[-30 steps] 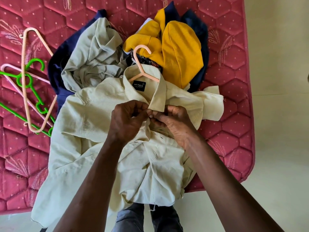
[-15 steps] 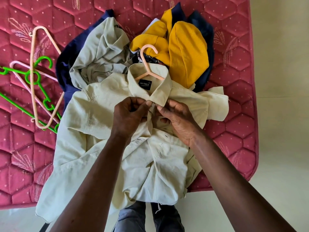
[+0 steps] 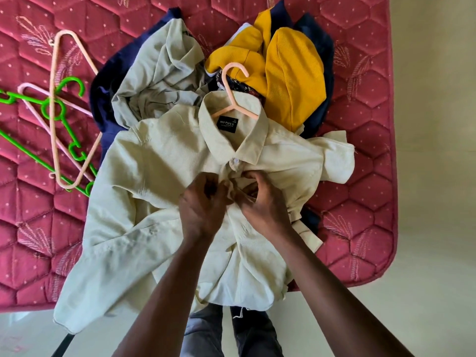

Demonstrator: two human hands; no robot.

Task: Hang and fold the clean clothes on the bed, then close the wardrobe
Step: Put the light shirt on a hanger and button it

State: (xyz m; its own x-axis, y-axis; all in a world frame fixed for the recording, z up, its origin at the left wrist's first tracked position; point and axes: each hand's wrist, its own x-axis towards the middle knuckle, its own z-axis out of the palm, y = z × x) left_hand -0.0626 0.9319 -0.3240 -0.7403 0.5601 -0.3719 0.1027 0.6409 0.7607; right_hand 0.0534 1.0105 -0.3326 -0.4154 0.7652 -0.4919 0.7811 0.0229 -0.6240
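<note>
Fingers (image 3: pixel 199 184) of the left hand (image 3: pixel 203 204) and the right hand (image 3: pixel 262 202) were curled and pinching the front opening of a cream shirt (image 3: pixel 164 161), the two hands almost touching. Just beyond the fingers, a pale button (image 3: pixel 235 162) showed where the collar points met. Further beyond, a peach hanger (image 3: pixel 233 99) sat inside the collar with its hook lying past the neckline, above a black label (image 3: pixel 228 123). The shirt lay spread front-up on a red quilted bed (image 3: pixel 360 176), its hem hanging over the near edge beneath the person's wrists. Well beyond the fingers lay a heap of clothes: a grey-green garment (image 3: pixel 159 81) to the left, a yellow garment (image 3: pixel 291 81) to the right, and navy fabric (image 3: pixel 103 104) beneath. Far to the left of the fingers, loose hangers (image 3: pixel 55 112) in peach, green and pink lay crossed on the bed.
</note>
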